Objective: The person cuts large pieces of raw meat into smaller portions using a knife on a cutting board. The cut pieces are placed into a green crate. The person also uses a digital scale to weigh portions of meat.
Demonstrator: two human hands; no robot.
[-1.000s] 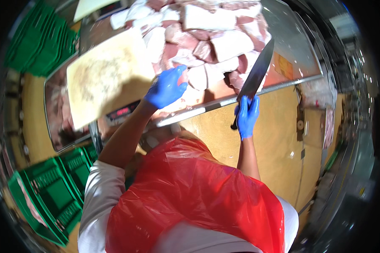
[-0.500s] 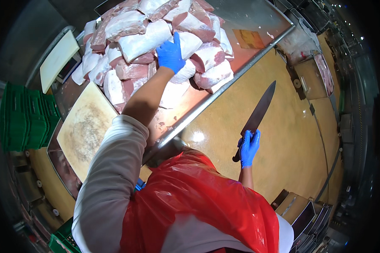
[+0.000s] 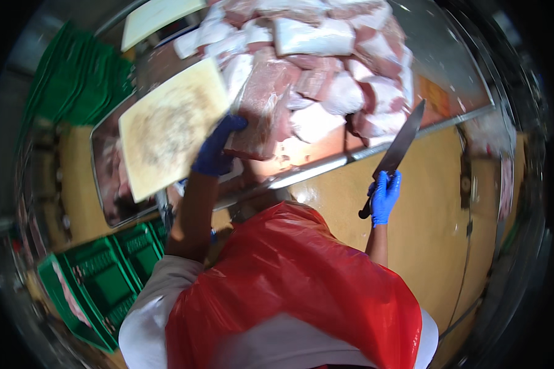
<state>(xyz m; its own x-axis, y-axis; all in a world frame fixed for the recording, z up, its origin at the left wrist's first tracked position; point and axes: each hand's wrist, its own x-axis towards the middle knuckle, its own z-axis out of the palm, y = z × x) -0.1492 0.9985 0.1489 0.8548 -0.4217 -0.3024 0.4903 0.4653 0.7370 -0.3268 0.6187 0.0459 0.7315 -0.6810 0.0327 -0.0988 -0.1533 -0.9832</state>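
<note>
My left hand (image 3: 215, 146), in a blue glove, grips the near end of a long slab of pork loin (image 3: 266, 101). Its thumb lies on the meat's side, and the other fingers are partly hidden. The slab is tilted and blurred, held between the cutting board and the meat pile. Away to the right, my right hand (image 3: 384, 197), also blue-gloved, is closed round the dark handle of a long knife (image 3: 401, 142). The blade points up and away from me, past the table's front edge. Several pale, fat-covered pork pieces (image 3: 314, 37) are heaped on the metal table.
A stained white cutting board (image 3: 166, 123) lies left of the pile, over a metal tub (image 3: 108, 184) of meat. Stacked green crates (image 3: 74, 80) stand far left, with another green crate (image 3: 105, 283) near left. The table's metal rim (image 3: 326, 165) runs in front of me.
My left hand has gone from the pile toward the cutting board and now holds a pork slab. The view has turned and shifted; the knife stays in my right hand.
</note>
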